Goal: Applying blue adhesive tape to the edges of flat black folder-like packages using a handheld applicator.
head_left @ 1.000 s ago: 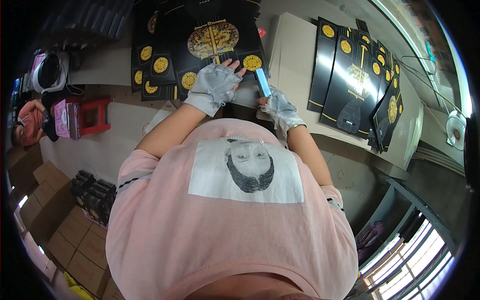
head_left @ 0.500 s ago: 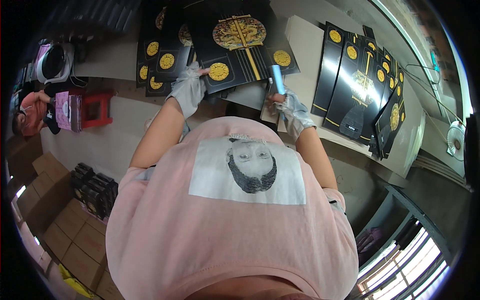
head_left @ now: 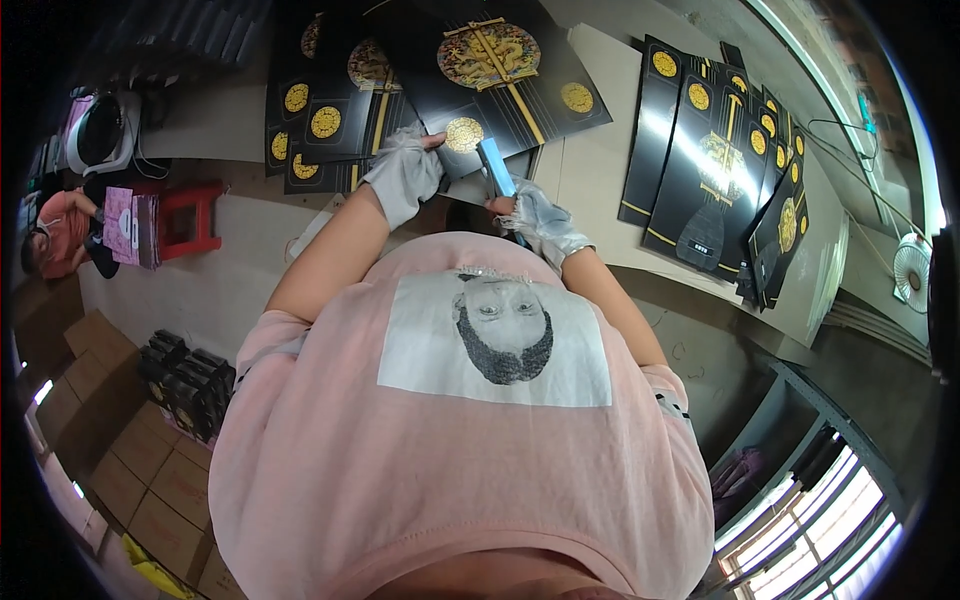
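Note:
A glossy black printed panel (head_left: 450, 100) with gold medallions and a colourful round emblem lies in front of me. My left hand (head_left: 405, 175), in a pale worn glove with bare fingertips, pinches its near left corner. The thumb is on top; the other fingers are mostly hidden. My right hand (head_left: 545, 222), gloved likewise, is closed round a light blue stick-like tool (head_left: 495, 167). The tool's upper end overlaps the panel's near edge; I cannot tell if they touch. Similar black panels (head_left: 325, 125) are piled by my left hand.
More black panels (head_left: 715, 170) fan out on the pale worktable (head_left: 590, 190) to the right. A small white fan (head_left: 911, 272) stands far right. At left are a red stool (head_left: 190, 220), a seated person (head_left: 65, 235) and cardboard boxes (head_left: 150, 470).
My right hand has moved left with the blue tool, bringing it to the panel's edge. My left hand and the panel corner have shifted slightly right.

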Tool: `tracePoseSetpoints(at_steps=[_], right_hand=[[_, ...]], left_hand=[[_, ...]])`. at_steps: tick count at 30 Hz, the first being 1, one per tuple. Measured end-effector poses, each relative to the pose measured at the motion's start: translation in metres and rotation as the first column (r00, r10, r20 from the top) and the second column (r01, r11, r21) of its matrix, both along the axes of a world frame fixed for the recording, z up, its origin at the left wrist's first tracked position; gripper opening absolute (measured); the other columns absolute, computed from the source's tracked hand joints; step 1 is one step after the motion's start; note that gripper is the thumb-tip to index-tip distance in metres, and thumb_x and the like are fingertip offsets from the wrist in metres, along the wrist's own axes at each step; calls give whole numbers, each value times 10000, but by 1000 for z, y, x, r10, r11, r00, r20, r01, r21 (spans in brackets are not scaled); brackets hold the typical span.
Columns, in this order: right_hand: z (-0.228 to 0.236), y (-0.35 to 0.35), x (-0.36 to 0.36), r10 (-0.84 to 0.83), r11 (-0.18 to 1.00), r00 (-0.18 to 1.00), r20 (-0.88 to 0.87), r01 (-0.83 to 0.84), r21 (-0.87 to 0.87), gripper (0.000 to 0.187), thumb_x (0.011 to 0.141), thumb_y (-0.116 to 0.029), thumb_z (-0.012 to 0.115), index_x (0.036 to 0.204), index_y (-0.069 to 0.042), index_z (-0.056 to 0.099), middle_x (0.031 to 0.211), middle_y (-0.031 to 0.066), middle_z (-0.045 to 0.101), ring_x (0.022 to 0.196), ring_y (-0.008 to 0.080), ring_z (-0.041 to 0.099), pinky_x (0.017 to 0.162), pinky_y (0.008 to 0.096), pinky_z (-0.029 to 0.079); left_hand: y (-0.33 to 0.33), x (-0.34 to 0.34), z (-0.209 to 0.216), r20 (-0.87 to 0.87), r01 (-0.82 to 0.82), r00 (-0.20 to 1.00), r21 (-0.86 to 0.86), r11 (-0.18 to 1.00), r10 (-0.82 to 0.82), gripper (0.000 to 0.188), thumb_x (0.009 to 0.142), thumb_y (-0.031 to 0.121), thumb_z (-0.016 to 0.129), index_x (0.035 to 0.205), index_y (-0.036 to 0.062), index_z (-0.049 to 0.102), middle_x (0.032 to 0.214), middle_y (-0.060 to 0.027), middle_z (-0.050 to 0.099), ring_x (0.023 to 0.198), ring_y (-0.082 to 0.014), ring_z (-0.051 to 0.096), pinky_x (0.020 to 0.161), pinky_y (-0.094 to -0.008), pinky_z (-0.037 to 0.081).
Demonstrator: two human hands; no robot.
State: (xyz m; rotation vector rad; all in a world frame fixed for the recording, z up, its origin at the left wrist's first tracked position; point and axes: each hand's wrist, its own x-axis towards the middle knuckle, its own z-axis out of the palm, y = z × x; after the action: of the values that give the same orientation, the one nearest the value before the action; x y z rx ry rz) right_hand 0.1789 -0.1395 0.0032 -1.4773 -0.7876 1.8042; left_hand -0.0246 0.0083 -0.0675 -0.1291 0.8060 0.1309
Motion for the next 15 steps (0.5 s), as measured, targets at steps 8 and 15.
tracePoseSetpoints(at_steps=[8, 15], right_hand=[[-8, -3, 1, -42, 999, 999, -28, 43, 31, 173, 739, -116, 657, 837, -18, 553, 696, 23, 543, 622, 122, 490, 577, 254, 403], [-7, -7, 2, -74, 994, 997, 18, 75, -83, 236, 815, -61, 515, 1043, -23, 564, 708, 49, 541, 631, 128, 495, 541, 242, 395]], left_hand=[[-11, 18, 2, -115, -95, 985, 258, 961, 129, 167, 874, 193, 575, 916, 38, 623, 786, -49, 661, 597, -155, 611, 565, -232, 501], [-14, 19, 49, -197, 27, 980, 242, 970, 22, 122, 851, 199, 607, 869, 79, 597, 748, -60, 625, 617, -169, 588, 592, -283, 501]])
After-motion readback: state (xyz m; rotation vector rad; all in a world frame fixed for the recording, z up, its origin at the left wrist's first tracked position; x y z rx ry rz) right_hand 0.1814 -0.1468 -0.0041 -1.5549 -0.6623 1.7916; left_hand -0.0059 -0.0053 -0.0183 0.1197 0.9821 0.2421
